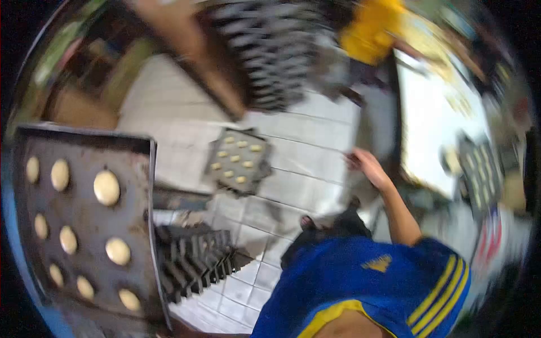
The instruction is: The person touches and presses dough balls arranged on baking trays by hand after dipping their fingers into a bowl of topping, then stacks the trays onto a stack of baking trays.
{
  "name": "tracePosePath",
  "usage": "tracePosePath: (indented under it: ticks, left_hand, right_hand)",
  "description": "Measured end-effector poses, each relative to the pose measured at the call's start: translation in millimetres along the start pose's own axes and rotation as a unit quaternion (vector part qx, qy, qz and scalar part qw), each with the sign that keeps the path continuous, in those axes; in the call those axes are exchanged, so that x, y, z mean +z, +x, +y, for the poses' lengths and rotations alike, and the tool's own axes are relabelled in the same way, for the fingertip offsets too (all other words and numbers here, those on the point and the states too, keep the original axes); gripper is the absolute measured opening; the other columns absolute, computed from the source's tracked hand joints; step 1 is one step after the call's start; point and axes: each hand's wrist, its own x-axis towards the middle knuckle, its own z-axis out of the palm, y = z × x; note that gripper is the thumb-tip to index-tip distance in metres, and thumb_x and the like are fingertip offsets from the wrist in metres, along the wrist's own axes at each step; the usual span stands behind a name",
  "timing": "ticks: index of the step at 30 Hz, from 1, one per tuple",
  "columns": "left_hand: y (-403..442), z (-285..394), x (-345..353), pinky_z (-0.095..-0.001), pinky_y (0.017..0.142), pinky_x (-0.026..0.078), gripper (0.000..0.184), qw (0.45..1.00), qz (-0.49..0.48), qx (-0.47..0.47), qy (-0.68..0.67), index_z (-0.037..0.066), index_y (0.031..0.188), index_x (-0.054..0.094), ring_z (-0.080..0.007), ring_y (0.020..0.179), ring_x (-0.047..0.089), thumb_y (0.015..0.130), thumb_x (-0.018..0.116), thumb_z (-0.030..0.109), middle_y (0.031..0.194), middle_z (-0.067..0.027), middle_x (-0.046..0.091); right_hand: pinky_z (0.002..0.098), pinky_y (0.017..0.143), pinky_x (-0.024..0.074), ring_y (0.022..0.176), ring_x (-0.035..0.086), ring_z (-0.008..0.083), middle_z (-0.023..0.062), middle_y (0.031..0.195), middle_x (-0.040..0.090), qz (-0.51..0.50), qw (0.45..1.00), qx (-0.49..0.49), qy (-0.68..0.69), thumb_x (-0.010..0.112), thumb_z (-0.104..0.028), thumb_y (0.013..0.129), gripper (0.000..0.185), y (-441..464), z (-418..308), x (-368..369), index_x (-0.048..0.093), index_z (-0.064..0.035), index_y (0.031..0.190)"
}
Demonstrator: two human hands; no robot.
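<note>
A dark baking tray with several round pale dough pieces fills the left side, raised and close to the camera. A bit of my left arm shows at the bottom edge beside the tray's lower corner; my left hand is hidden, so its grip cannot be seen. My right hand hangs over the tiled floor with its fingers loosely bent and apart, slightly blurred, holding nothing. Further off, a smaller-looking tray of dough pieces lies on top of a dark stack, away from both hands.
Stacked dark trays stand beside the raised tray, and another tall stack is at the top. On the right is a white table with dough and a tray. A person in a yellow shirt stands by it.
</note>
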Motion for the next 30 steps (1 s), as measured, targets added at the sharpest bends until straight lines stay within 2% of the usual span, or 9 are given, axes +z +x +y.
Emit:
tracePosePath:
  ticks: [2,9,11,13,14,17,19,27,30]
  left_hand:
    - [-23.1,-53.5,25.3,-0.0496,0.089,0.059,0.034,0.995,-0.079,-0.064,0.009,-0.007,0.110,0.065,-0.0319,0.100,0.066,0.085,0.068,0.015,0.110,-0.0199,0.065]
    - [-81.5,-209.3,125.9,-0.0419,0.086,0.053,0.033,0.895,-0.342,-0.286,-0.017,-0.004,0.107,0.065,-0.0306,0.096,0.063,0.083,0.068,0.017,0.103,-0.0168,0.063]
    - [-203.7,-148.6,238.9,-0.0391,0.088,0.051,0.020,0.867,-0.376,-0.309,0.110,0.001,0.097,0.061,-0.0252,0.097,0.060,0.083,0.067,0.014,0.101,-0.0093,0.060]
    - [-253.1,-216.4,276.7,-0.0403,0.090,0.052,0.021,0.795,-0.445,-0.413,-0.013,-0.001,0.104,0.063,-0.0211,0.095,0.061,0.084,0.067,0.003,0.095,-0.0091,0.062]
    - [-288.2,-249.6,297.9,-0.0357,0.084,0.051,0.013,0.792,-0.462,-0.399,0.028,0.005,0.090,0.061,-0.0193,0.090,0.059,0.085,0.068,0.016,0.091,-0.0057,0.059]
    - [-384.8,-307.2,364.4,-0.0335,0.080,0.048,0.009,0.702,-0.563,-0.434,0.049,0.006,0.088,0.060,-0.0152,0.081,0.057,0.087,0.067,0.012,0.082,-0.0025,0.057]
    - [-434.0,-360.4,398.6,-0.0347,0.092,0.051,0.065,0.639,-0.626,-0.439,0.080,0.002,0.149,0.047,-0.0217,0.099,0.060,0.085,0.061,0.004,0.117,-0.0080,0.063]
    - [-536.3,-399.7,470.6,-0.0324,0.082,0.051,0.051,0.563,-0.662,-0.461,0.180,0.004,0.135,0.054,-0.0163,0.089,0.060,0.085,0.062,0.008,0.105,-0.0040,0.063]
    - [-494.0,-424.2,451.8,-0.0412,0.102,0.051,0.066,0.505,-0.717,-0.448,0.173,0.000,0.151,0.045,-0.0286,0.115,0.064,0.087,0.058,0.006,0.134,-0.0129,0.063]
  right_hand:
    - [0.0374,0.098,0.0534,0.120,0.067,0.0204,0.0105,0.135,0.071,-0.054,0.997,-0.057,-0.026,0.044,-0.051,0.115,0.060,-29.8,-55.3,-12.4,0.066,0.0002,0.137]
    - [0.0440,0.119,0.0394,0.143,0.051,0.0245,0.0135,0.162,0.048,-0.078,0.985,-0.083,0.134,0.026,-0.076,0.108,0.093,-95.7,-71.8,-126.7,0.041,-0.0020,0.162]
    - [0.0433,0.123,0.0352,0.147,0.047,0.0248,0.0140,0.163,0.047,-0.008,0.983,-0.034,0.179,0.035,-0.072,0.108,0.091,-118.3,-38.8,-178.7,0.040,0.0002,0.163]
    - [0.0374,0.123,0.0336,0.146,0.047,0.0243,0.0143,0.159,0.053,0.161,0.987,0.019,-0.020,0.054,-0.052,0.111,0.074,-140.1,-9.6,-226.6,0.047,0.0050,0.157]
    - [0.0381,0.122,0.0352,0.143,0.050,0.0250,0.0140,0.156,0.055,0.172,0.985,0.010,0.002,0.056,-0.053,0.109,0.074,-145.4,13.9,-256.8,0.048,0.0029,0.158]
    - [0.0387,0.119,0.0381,0.138,0.054,0.0263,0.0156,0.152,0.060,0.216,0.976,0.017,-0.003,0.058,-0.048,0.109,0.069,-164.1,77.8,-344.0,0.050,0.0009,0.157]
    - [0.0385,0.118,0.0395,0.138,0.055,0.0269,0.0173,0.150,0.062,0.244,0.969,0.037,-0.029,0.059,-0.042,0.110,0.063,-171.3,125.0,-393.2,0.051,0.0011,0.155]
    - [0.0417,0.122,0.0374,0.144,0.052,0.0337,0.0234,0.154,0.058,0.298,0.939,0.132,-0.112,0.057,-0.040,0.110,0.061,-169.3,199.0,-467.1,0.049,0.0002,0.156]
    - [0.0476,0.108,0.0495,0.122,0.067,0.0401,0.0251,0.132,0.070,0.251,0.925,0.139,-0.249,0.062,-0.039,0.107,0.053,-177.1,155.0,-453.5,0.063,0.0034,0.139]
